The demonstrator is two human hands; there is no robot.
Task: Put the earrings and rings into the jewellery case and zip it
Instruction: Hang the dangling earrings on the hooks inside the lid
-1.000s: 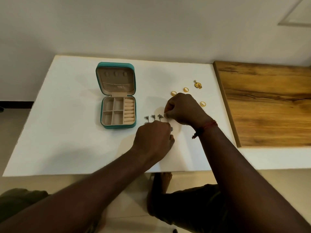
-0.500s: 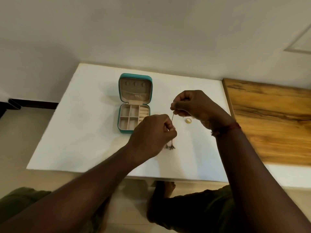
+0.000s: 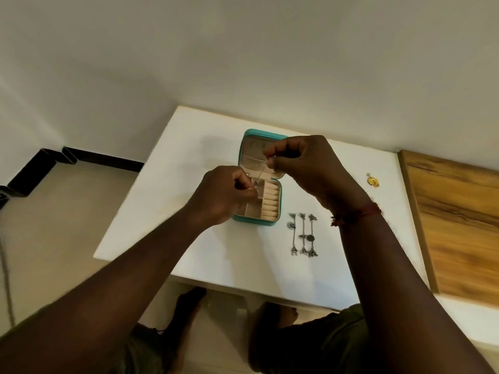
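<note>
Now, the white table (image 3: 189,147) meets the wooden board (image 3: 459,225) at 3 o'clock, and a broad stretch of tabletop lies at 9 o'clock of the open jewellery case (image 3: 253,220). Over the case, the left hand (image 3: 224,195) pinches the low end of a long silver earring (image 3: 261,174) and the right hand (image 3: 305,163) pinches its top. Three silver earrings (image 3: 303,234) lie at 4 o'clock of the case, a gold earring (image 3: 373,181) at 3 o'clock.

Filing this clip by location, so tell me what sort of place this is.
Probably a room in a home, not a workshop: a white table against a plain wall, a teal jewellery case open on it, and bare feet on the floor beneath.
</note>
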